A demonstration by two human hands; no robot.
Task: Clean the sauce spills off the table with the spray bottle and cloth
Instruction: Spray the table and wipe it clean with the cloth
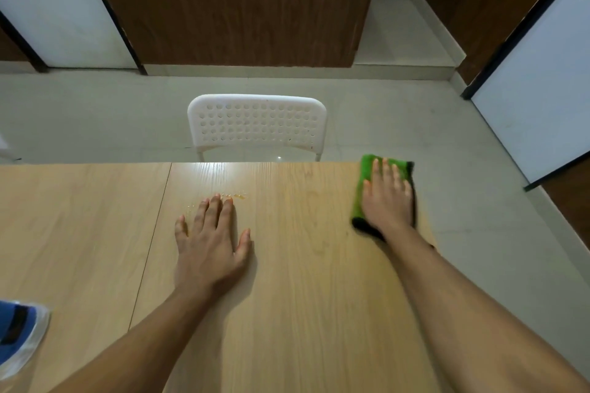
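R hand [388, 198] flat on cloth [364, 182] — L hand [212, 242] flat

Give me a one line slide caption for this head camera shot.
Right hand presses green cloth on table; left hand lies flat beside sauce spill.

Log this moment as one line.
right hand flat on cloth at far right corner | left hand flat on table | sauce unwiped
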